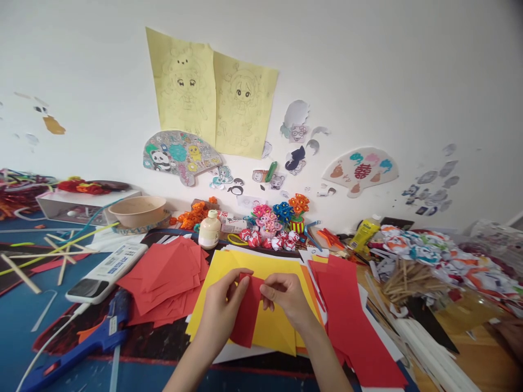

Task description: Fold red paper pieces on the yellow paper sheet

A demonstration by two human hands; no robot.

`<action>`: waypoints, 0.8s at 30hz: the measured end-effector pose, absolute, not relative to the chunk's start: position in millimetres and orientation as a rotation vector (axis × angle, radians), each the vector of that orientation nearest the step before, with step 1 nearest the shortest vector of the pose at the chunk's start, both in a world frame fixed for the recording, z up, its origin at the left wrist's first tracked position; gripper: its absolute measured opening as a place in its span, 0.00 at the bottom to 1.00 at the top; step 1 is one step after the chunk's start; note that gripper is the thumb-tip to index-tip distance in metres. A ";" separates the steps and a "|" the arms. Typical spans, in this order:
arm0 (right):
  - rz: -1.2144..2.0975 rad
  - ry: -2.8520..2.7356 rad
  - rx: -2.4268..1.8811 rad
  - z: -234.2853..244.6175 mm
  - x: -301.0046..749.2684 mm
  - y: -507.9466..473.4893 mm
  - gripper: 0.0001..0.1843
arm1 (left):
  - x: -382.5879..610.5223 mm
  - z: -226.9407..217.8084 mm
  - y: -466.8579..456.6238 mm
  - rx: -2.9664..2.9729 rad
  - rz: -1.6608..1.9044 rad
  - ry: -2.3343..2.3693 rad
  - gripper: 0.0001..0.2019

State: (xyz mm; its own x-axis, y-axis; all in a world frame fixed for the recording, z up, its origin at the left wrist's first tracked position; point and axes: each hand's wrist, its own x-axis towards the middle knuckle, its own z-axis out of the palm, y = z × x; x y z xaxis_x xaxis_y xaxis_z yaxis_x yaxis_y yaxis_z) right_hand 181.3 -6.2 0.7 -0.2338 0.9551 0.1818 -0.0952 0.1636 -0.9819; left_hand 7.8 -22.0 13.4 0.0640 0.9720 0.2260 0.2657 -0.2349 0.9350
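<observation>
Both my hands hold one piece of red paper (247, 316) above a stack of yellow sheets (269, 326). My left hand (220, 307) pinches its left edge near the top. The fingers of my right hand (286, 296) are curled and pinch the paper's upper right corner. A pile of red paper pieces (167, 280) lies to the left. More red sheets (351, 321) lie to the right.
A blue glue gun (87, 340) and a white remote-like device (108, 272) lie at the left. A small white bottle (210, 230), a tan bowl (137, 211), paper flowers (272, 226) and a yellow glue bottle (363, 234) stand behind. Wooden sticks (408, 277) and paper scraps crowd the right.
</observation>
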 end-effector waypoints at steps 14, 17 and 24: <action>1.185 -1.454 -0.937 6.4 175.4 -10.6 0.14 | 7.5 10.8 -18.0 1.526 1.220 1.228 0.17; 1.192 -1.466 -0.903 6.3 174.8 -10.8 0.13 | 5.8 8.4 -14.9 1.392 1.218 1.140 0.18; 1.225 -1.463 -0.899 4.5 174.7 -10.2 0.14 | 3.6 11.7 -14.7 1.263 1.239 1.100 0.20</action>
State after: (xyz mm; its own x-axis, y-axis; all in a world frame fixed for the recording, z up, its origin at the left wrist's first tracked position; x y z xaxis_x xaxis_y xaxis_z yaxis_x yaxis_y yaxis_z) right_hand 174.7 -10.2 4.5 -0.2380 0.9458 0.2210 -0.0511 0.2151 -0.9753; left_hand 3.6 -14.7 11.7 0.0570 0.9954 0.0774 -0.0410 -0.0751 0.9963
